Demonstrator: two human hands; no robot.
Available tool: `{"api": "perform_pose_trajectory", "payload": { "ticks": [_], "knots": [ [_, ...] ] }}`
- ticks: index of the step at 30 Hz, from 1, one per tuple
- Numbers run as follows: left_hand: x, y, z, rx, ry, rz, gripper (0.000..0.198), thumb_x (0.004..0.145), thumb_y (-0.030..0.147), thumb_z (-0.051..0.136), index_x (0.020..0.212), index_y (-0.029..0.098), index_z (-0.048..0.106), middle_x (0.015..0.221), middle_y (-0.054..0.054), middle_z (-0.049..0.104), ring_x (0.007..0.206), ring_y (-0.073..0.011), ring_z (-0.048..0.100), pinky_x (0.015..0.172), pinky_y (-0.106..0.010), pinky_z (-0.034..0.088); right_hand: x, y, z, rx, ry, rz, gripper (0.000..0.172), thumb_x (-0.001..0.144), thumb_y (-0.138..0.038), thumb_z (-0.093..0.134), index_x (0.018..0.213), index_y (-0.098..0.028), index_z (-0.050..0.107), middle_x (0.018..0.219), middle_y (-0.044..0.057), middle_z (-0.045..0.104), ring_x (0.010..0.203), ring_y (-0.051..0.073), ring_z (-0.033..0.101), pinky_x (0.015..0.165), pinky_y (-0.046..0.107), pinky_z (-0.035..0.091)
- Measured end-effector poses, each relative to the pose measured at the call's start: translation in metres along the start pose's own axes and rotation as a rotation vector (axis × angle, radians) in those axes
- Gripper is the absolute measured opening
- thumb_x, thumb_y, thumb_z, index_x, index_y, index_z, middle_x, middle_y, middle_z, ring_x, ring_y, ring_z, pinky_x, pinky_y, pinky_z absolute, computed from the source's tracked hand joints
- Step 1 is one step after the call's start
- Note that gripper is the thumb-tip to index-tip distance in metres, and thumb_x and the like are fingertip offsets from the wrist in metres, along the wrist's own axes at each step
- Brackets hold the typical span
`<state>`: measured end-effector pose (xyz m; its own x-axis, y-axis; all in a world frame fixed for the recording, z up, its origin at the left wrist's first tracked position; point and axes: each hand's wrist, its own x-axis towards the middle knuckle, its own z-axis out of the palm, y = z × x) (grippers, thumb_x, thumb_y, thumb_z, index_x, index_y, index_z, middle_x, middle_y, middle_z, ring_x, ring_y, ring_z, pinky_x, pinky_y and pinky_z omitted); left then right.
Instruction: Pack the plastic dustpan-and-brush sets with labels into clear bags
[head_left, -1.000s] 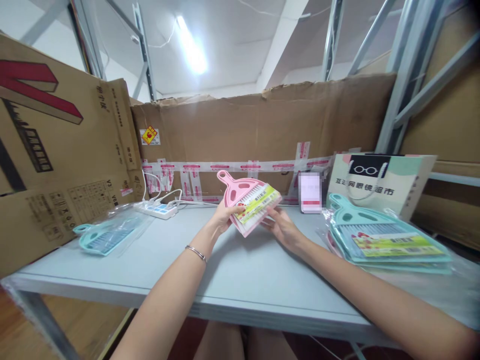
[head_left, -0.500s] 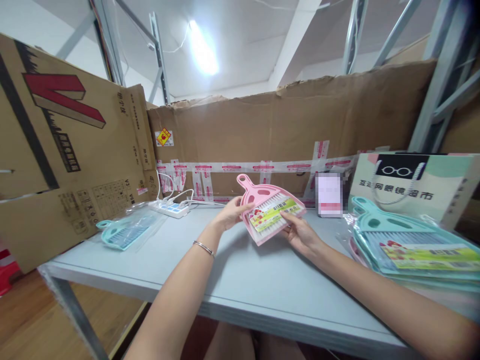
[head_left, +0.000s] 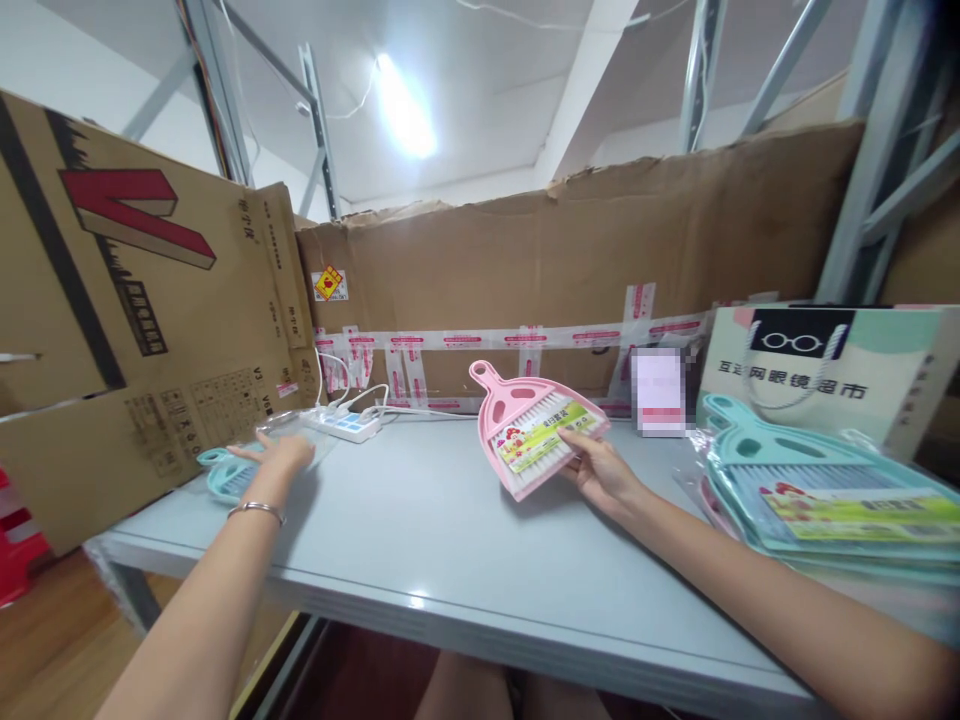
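Note:
My right hand (head_left: 600, 472) grips the front edge of a pink dustpan-and-brush set (head_left: 525, 425) with a green and yellow label, holding it tilted just above the grey table (head_left: 450, 530). My left hand (head_left: 274, 455), a bangle on its wrist, lies with fingers stretched flat on the clear plastic bag (head_left: 289, 440) that covers a teal dustpan set (head_left: 225, 475) at the table's left end.
A stack of teal dustpan sets (head_left: 817, 490) in plastic lies at the right. Behind it stands a paper bag with a glasses logo (head_left: 817, 365). A white power strip (head_left: 349, 425) lies by the back cardboard wall (head_left: 562, 270). A cardboard box (head_left: 127, 300) stands left.
My left hand let go of the pink dustpan set and moved left onto the bagged teal set. My right hand alone now holds the pink set.

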<state>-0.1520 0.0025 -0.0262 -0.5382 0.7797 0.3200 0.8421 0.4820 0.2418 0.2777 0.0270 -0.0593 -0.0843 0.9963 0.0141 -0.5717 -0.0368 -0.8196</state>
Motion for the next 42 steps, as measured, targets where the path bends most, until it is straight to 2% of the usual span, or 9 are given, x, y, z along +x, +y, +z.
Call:
{"api": "perform_pose_trajectory", "payload": {
  "ticks": [3,6,8,11,15,20,28,34,42],
  "knots": [
    [-0.019,0.029,-0.013,0.135,0.076,-0.014,0.033,0.077,0.024,0.042,0.100,0.013,0.064,0.125,-0.020,0.051,0.130,-0.0468,0.014,0.087,-0.075,0.014,0.000,-0.001,-0.001,-0.010,-0.007,0.018,0.016,0.075,-0.007,0.055,0.087,-0.016,0.059,0.070,0.003,0.071,0.062,0.017,0.067,0.060,0.030,0.058],
    [-0.052,0.079,-0.027,0.163,0.249,0.291,0.043,0.079,0.011,0.031,0.116,0.012,0.053,0.126,-0.019,0.049,0.128,-0.0367,0.027,0.094,-0.070,0.016,0.000,-0.002,-0.002,-0.031,-0.038,0.052,0.016,0.074,-0.007,0.056,0.088,-0.015,0.060,0.073,0.005,0.072,0.063,0.018,0.068,0.059,0.029,0.057],
    [-0.073,0.114,-0.031,0.137,0.319,0.461,0.047,0.079,0.006,0.029,0.122,0.011,0.048,0.126,-0.018,0.049,0.119,-0.0305,0.040,0.096,-0.055,0.029,-0.001,-0.002,-0.002,-0.048,-0.076,0.076,0.017,0.073,-0.008,0.057,0.089,-0.014,0.060,0.076,0.006,0.072,0.064,0.018,0.068,0.058,0.028,0.057],
    [-0.092,0.154,-0.026,0.108,0.282,0.590,0.050,0.077,0.004,0.029,0.124,0.009,0.046,0.128,-0.019,0.047,0.108,-0.0304,0.048,0.086,-0.046,0.040,-0.003,-0.003,-0.003,-0.074,-0.129,0.120,0.018,0.073,-0.008,0.057,0.090,-0.014,0.061,0.078,0.006,0.072,0.064,0.016,0.068,0.057,0.025,0.056],
    [-0.091,0.184,-0.020,0.011,0.275,0.659,0.051,0.074,0.001,0.032,0.122,0.008,0.048,0.127,-0.019,0.048,0.103,-0.0301,0.049,0.085,-0.044,0.040,-0.003,-0.004,-0.006,-0.136,-0.184,0.181,0.018,0.073,-0.009,0.058,0.090,-0.011,0.062,0.081,0.008,0.072,0.068,0.016,0.068,0.061,0.023,0.056],
    [-0.090,0.197,-0.022,-0.080,0.307,0.785,0.052,0.070,-0.003,0.033,0.119,0.007,0.050,0.124,-0.019,0.051,0.101,-0.0274,0.049,0.088,-0.042,0.037,0.001,-0.004,-0.009,-0.124,-0.157,0.199,0.018,0.071,-0.008,0.060,0.089,-0.009,0.062,0.079,0.010,0.072,0.070,0.017,0.069,0.064,0.024,0.056],
    [-0.135,0.189,0.006,-0.134,0.274,1.090,0.044,0.074,-0.004,0.030,0.108,0.015,0.053,0.103,-0.013,0.054,0.090,-0.0220,0.048,0.078,-0.036,0.045,0.005,-0.004,-0.006,0.018,-0.025,0.138,0.020,0.075,-0.004,0.055,0.092,-0.014,0.059,0.077,0.005,0.072,0.063,0.014,0.068,0.056,0.021,0.056],
    [-0.132,0.196,0.000,-0.198,0.305,1.154,0.046,0.079,-0.001,0.029,0.116,0.017,0.048,0.100,-0.011,0.054,0.087,-0.0209,0.049,0.079,-0.036,0.044,0.010,-0.004,-0.010,-0.019,-0.042,0.083,0.019,0.073,-0.006,0.057,0.091,-0.014,0.060,0.079,0.005,0.071,0.067,0.015,0.068,0.060,0.023,0.057],
    [-0.158,0.191,-0.005,-0.730,0.028,1.178,0.039,0.083,0.015,0.042,0.120,0.025,0.048,0.114,-0.009,0.057,0.109,-0.0231,0.051,0.097,-0.038,0.035,0.010,-0.005,-0.010,0.068,0.030,0.032,0.021,0.073,-0.006,0.056,0.090,-0.018,0.059,0.074,0.001,0.071,0.063,0.013,0.066,0.058,0.022,0.056]
  ]
}}
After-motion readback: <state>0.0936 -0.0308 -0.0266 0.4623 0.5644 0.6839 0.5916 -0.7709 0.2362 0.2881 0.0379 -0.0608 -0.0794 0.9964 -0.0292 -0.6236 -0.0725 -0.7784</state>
